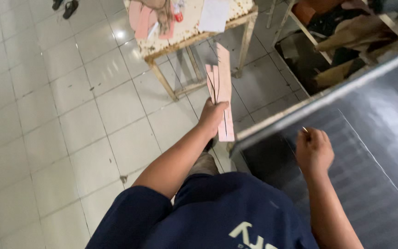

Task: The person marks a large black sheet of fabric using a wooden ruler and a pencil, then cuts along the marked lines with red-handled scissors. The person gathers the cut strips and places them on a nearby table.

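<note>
My left hand [212,115] grips several long pink flat strips [221,80], like paper pattern pieces, and holds them out over the tiled floor. My right hand [314,150] is closed around a small thin marker whose tip [304,129] pokes above my fist. That hand rests on a dark ribbed sheet [374,152] spread over a work table, next to a thin pale line [378,163] drawn across it.
A small worn wooden table [192,34] stands ahead with pink pieces, a white sheet and small items on it. Brown material fills a shelf [346,41] at the top right. Sandals [67,7] lie on the floor at the top left. The work table's pale edge [300,110] runs diagonally.
</note>
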Demonstrator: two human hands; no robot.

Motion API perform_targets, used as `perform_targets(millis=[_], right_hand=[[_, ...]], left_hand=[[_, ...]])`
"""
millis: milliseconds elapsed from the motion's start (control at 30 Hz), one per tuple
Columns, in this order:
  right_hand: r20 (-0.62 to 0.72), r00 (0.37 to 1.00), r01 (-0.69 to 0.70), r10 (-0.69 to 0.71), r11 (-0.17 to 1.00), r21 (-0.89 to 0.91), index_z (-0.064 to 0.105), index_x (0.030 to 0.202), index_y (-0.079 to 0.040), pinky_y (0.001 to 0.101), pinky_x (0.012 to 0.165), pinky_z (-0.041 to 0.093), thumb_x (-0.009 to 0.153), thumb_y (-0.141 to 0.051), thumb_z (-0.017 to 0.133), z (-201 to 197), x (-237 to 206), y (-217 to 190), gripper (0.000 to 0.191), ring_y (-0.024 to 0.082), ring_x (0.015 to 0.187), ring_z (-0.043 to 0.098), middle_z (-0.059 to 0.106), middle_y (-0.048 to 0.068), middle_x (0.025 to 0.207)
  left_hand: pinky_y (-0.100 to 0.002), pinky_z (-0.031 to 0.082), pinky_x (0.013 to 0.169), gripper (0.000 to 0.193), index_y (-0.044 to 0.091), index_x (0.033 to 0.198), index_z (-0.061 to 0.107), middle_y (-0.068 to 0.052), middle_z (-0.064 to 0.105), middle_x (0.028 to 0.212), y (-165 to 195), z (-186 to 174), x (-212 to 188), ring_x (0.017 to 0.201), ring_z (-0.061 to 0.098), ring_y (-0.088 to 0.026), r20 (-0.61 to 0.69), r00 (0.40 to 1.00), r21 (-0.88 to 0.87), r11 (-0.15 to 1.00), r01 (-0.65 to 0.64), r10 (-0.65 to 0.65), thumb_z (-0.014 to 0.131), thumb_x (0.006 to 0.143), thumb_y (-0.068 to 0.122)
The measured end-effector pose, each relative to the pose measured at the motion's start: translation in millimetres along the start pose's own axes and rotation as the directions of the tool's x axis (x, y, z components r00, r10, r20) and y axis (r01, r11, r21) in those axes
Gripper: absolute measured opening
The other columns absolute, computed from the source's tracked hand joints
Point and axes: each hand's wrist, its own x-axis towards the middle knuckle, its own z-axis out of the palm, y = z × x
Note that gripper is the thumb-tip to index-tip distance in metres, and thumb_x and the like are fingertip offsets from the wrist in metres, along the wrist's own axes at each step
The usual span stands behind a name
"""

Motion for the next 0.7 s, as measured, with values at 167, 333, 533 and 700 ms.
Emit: perform_targets(millis=[167,333,533,700], right_hand=[[-0.020,0.989,-0.149,0.148,0.973,-0.177,0.070,0.100,-0.008,0.0456,0.083,0.053,0.108,-0.032,0.069,87.2,49.2,-5.1,0.026,0.033,0.098,0.067,0.069,0.009,0.102],[-0.142,0.949,-0.315,0.283,0.804,-0.505,0.070,0.096,-0.009,0.0465,0.080,0.053,0.108,-0.026,0.069,147.6,68.9,-15.8,0.021,0.031,0.091,0.066,0.068,0.012,0.098],[-0.228,0.933,-0.355,0.277,0.811,-0.465,0.063,0.092,-0.002,0.0410,0.078,0.055,0.103,-0.011,0.071,156.5,72.1,-18.3,0.016,0.029,0.077,0.061,0.063,0.016,0.089],[-0.221,0.941,-0.336,0.258,0.807,-0.486,0.061,0.092,0.000,0.0372,0.077,0.056,0.103,-0.007,0.070,155.7,91.2,-18.9,0.015,0.025,0.074,0.061,0.060,0.015,0.086]], left_hand=[[-0.040,0.058,0.075,0.039,-0.002,0.112,0.066,-0.016,0.076,0.098,64.7,-28.4,191.0,0.086,0.074,-0.027,-0.121,0.982,0.344,0.934,-0.094,0.143,0.072,0.080,0.018],[-0.047,0.056,0.083,0.045,0.001,0.114,0.066,-0.022,0.074,0.099,144.8,-47.3,378.2,0.096,0.072,-0.038,-0.225,0.926,0.715,0.697,-0.056,0.305,0.075,0.080,0.028],[-0.049,0.052,0.090,0.048,-0.001,0.120,0.060,-0.024,0.067,0.112,188.8,-47.3,496.8,0.107,0.065,-0.042,-0.183,0.892,0.839,0.538,-0.077,0.413,0.074,0.082,0.024],[-0.047,0.048,0.103,0.033,0.003,0.124,0.060,-0.018,0.063,0.123,191.1,-80.9,518.5,0.117,0.063,-0.039,-0.028,0.693,0.864,0.367,-0.346,0.720,0.063,0.091,0.002]])
